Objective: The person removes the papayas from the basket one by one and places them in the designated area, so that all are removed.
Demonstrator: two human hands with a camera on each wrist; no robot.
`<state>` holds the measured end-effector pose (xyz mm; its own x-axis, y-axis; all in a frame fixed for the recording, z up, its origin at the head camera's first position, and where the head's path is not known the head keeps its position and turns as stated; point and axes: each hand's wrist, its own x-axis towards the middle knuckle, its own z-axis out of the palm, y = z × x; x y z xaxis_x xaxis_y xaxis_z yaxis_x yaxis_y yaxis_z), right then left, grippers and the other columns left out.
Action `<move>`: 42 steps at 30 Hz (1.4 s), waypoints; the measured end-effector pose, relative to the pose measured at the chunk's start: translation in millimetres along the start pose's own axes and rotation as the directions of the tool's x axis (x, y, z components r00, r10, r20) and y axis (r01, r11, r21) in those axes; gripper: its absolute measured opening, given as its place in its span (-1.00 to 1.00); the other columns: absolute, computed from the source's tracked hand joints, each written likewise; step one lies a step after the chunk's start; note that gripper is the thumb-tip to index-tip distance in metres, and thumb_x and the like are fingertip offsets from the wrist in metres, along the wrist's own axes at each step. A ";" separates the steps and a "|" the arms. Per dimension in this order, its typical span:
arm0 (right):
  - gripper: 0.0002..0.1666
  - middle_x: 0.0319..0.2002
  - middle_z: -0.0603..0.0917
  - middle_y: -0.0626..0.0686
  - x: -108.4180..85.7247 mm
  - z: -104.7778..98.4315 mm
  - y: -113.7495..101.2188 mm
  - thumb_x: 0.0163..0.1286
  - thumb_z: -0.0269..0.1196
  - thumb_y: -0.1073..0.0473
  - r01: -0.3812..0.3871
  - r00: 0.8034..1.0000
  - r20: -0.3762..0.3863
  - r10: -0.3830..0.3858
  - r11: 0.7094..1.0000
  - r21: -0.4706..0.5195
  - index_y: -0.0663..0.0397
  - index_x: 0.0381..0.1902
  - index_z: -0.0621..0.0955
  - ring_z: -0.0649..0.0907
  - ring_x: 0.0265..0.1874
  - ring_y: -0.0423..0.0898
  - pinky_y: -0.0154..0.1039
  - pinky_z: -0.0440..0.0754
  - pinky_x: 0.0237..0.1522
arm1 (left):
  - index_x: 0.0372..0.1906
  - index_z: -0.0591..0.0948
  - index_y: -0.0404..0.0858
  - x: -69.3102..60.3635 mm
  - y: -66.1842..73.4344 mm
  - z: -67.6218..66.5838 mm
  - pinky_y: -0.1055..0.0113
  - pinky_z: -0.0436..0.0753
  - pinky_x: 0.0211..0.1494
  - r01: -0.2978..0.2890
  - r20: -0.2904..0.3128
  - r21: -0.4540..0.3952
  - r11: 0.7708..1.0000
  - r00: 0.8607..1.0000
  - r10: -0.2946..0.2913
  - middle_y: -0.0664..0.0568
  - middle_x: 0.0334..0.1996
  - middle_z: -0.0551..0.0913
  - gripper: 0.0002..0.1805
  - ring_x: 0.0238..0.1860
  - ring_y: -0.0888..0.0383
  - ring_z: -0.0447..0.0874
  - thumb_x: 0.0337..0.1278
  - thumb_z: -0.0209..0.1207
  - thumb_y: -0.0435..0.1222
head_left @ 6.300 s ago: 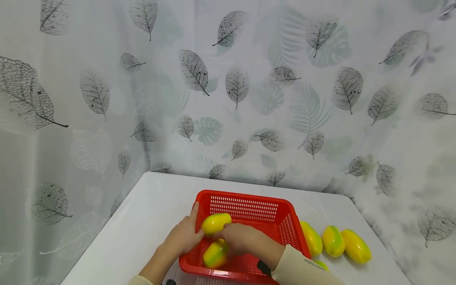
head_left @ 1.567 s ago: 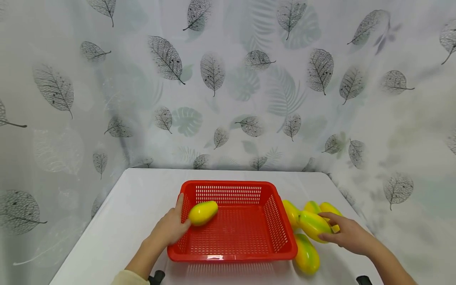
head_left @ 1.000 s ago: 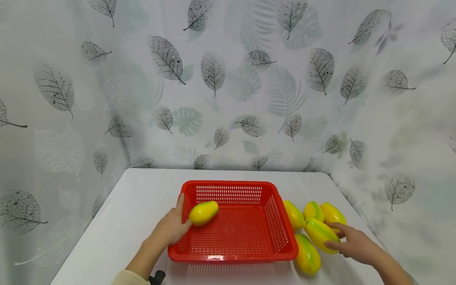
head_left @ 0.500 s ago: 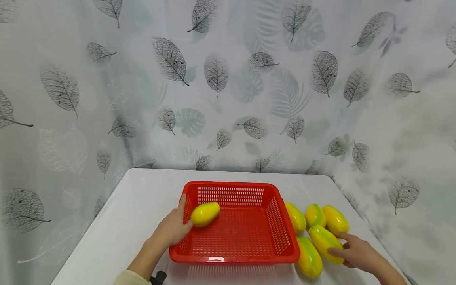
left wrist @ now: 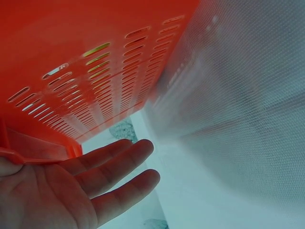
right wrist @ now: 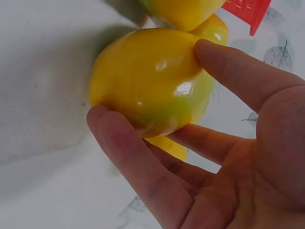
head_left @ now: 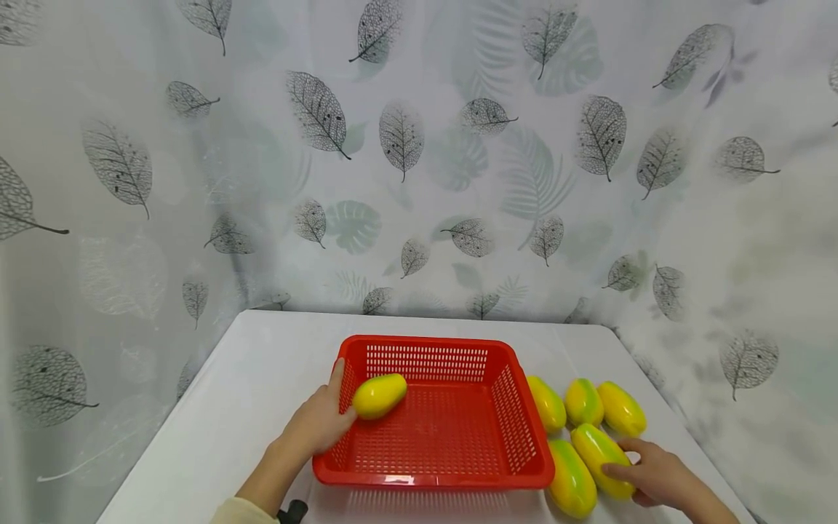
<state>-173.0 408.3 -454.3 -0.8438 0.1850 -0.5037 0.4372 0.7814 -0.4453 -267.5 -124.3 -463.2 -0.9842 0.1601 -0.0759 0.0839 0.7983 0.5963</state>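
Note:
On the table's right side, my right hand (head_left: 661, 474) holds a glossy yellow-green mango (head_left: 600, 460) between thumb and fingers. The right wrist view shows the thumb on one side of this mango (right wrist: 147, 81) and fingertips on the other. My left hand (head_left: 321, 420) grips the left rim of a red plastic basket (head_left: 432, 480), its thumb over the edge. In the left wrist view, three fingers of that hand (left wrist: 114, 176) extend loosely outside the slotted basket wall (left wrist: 86, 28). Inside the basket, one yellow mango (head_left: 380, 397) lies near the left wall.
Several more mangoes lie close together right of the basket: a front one (head_left: 572, 479), one against the wall (head_left: 547, 405), and two behind (head_left: 584, 402). They rest on a white table (head_left: 262, 378). A leaf-printed curtain (head_left: 432, 189) hangs behind it.
Earlier the right hand was inside the basket with a second mango there. Recently it has lowered the held mango onto the table, moving slightly right and nearer. The left hand stays on the rim.

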 end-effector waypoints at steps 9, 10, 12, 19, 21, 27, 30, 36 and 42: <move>0.20 -0.28 0.62 0.09 2.9 2.3 0.3 0.20 0.37 -0.46 -0.016 1.000 0.004 0.016 1.000 -0.015 0.55 0.28 0.39 0.62 -0.45 -0.04 -0.21 0.73 -0.33 | 0.68 -0.07 -0.24 -2.1 2.6 -1.2 0.17 0.79 -0.39 0.004 -0.002 -0.006 1.000 1.000 -0.004 -0.28 -0.08 0.61 0.04 -0.41 0.05 0.59 0.19 0.21 -0.19; 0.18 -0.27 0.62 0.09 2.3 2.4 -0.3 0.21 0.36 -0.46 -0.015 1.000 0.004 0.015 1.000 -0.017 0.55 0.28 0.39 0.62 -0.44 -0.04 -0.21 0.74 -0.33 | 0.68 -0.06 -0.25 -2.1 2.8 -1.3 0.17 0.79 -0.39 0.004 -0.003 -0.006 1.000 1.000 -0.004 -0.28 -0.08 0.61 0.04 -0.41 0.05 0.59 0.19 0.21 -0.19; 0.15 -0.27 0.62 0.11 0.4 2.7 -1.6 0.24 0.35 -0.44 -0.013 1.000 0.002 0.013 1.000 -0.021 0.54 0.26 0.40 0.62 -0.44 -0.04 -0.21 0.74 -0.33 | 0.68 -0.06 -0.24 -2.1 3.0 -1.3 0.17 0.79 -0.40 0.005 -0.002 -0.011 1.000 1.000 -0.005 -0.28 -0.10 0.61 0.04 -0.42 0.06 0.59 0.19 0.21 -0.20; 0.21 -0.24 0.62 0.19 -4.2 2.0 -4.0 0.23 0.31 -0.51 -0.047 0.999 0.012 0.047 0.998 -0.031 0.53 0.29 0.35 0.64 -0.40 0.00 -0.14 0.78 -0.30 | 0.69 -0.07 -0.23 -1.4 2.0 -0.4 0.17 0.78 -0.43 0.007 0.003 -0.026 1.000 1.000 -0.007 -0.27 -0.12 0.60 0.05 -0.44 0.07 0.58 0.18 0.22 -0.20; 0.26 -0.16 0.62 0.32 -4.3 0.8 -3.9 0.21 0.30 -0.53 -0.060 0.998 0.020 0.061 0.998 -0.024 0.54 0.31 0.32 0.67 -0.37 0.03 -0.07 0.79 -0.28 | 0.69 -0.07 -0.23 -1.3 1.6 -0.3 0.17 0.78 -0.42 0.006 0.001 -0.020 1.000 1.000 -0.006 -0.28 -0.11 0.60 0.05 -0.43 0.07 0.58 0.19 0.22 -0.20; 0.45 0.10 0.49 0.59 -0.9 -4.4 -4.2 0.05 0.30 -0.66 -0.093 0.995 0.048 0.093 0.996 -0.004 0.53 0.36 0.28 0.72 -0.30 0.11 0.07 0.80 -0.25 | 0.69 -0.06 -0.23 -1.4 1.6 -0.7 0.17 0.79 -0.40 0.007 -0.004 -0.013 1.000 1.000 -0.007 -0.30 -0.06 0.61 0.04 -0.40 0.05 0.59 0.20 0.21 -0.20; 0.49 0.10 0.48 0.60 -0.5 -6.8 -5.3 0.01 0.30 -0.69 -0.091 0.994 0.052 0.091 0.996 -0.009 0.52 0.38 0.27 0.72 -0.29 0.12 0.09 0.80 -0.25 | 0.69 -0.07 -0.23 -1.5 1.9 -1.1 0.18 0.78 -0.41 0.007 -0.003 -0.017 1.000 1.000 -0.007 -0.29 -0.07 0.61 0.03 -0.41 0.05 0.58 0.20 0.21 -0.20; 0.39 0.18 0.41 0.65 -8.4 -15.5 -17.0 0.15 0.28 -0.60 -0.057 0.998 0.030 0.058 0.997 -0.048 0.53 0.41 0.24 0.72 -0.25 0.17 0.13 0.79 -0.29 | 0.69 -0.06 -0.23 -2.6 2.5 -0.8 0.19 0.78 -0.42 0.009 -0.003 -0.034 0.999 1.000 -0.010 -0.27 -0.11 0.61 0.04 -0.43 0.07 0.59 0.20 0.22 -0.21; 0.30 0.23 0.41 0.63 -19.6 -27.0 -42.4 0.25 0.25 -0.54 0.005 1.000 0.000 -0.005 0.994 -0.106 0.51 0.43 0.24 0.67 -0.08 0.26 0.12 0.79 -0.30 | 0.69 -0.06 -0.23 -2.1 2.5 -0.1 0.18 0.79 -0.41 0.009 -0.008 -0.037 0.999 1.000 -0.010 -0.26 -0.11 0.61 0.03 -0.44 0.07 0.59 0.20 0.22 -0.20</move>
<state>-183.4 387.6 -405.6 -0.8460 0.1810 -0.5016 0.3974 0.8411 -0.3669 -265.3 -122.7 -461.5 -0.9861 0.1478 -0.0753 0.0689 0.7780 0.6245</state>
